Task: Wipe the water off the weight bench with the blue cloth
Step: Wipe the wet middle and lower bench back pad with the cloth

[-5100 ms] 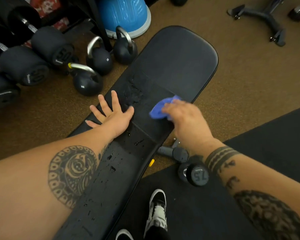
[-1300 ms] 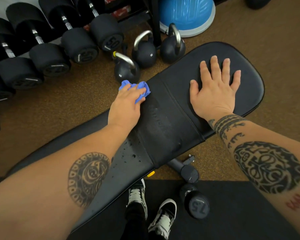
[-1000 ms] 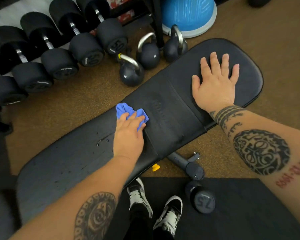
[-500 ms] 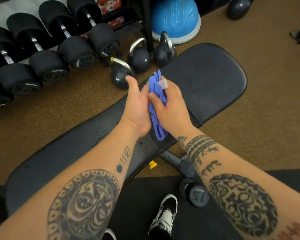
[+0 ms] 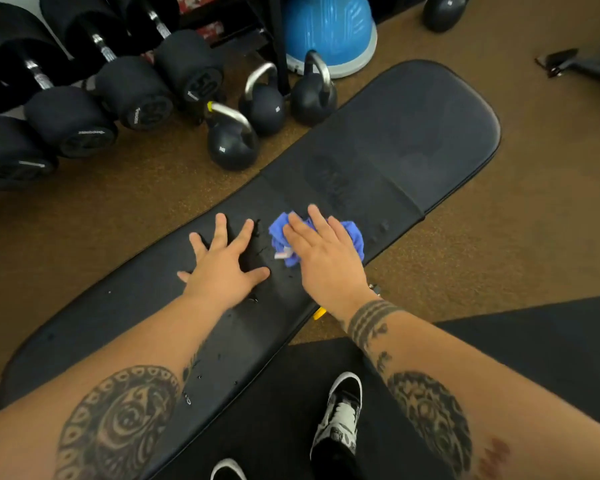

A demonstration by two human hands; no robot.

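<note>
Head view: left hand [image 5: 222, 271] is lying flat on the weight bench [image 5: 413, 133], fingers spread, holding nothing, with water droplets [image 5: 253, 299] sitting beside its wrist. Just to its right, the blue cloth [image 5: 355, 237] is lying bunched at mid-bench. The right hand [image 5: 326, 261] is pressing on it with near-straight fingers.

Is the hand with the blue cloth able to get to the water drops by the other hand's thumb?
Probably yes. The right hand presses the cloth flat on the bench, right beside those drops. Only the left hand lies close and may need to shift.
</note>
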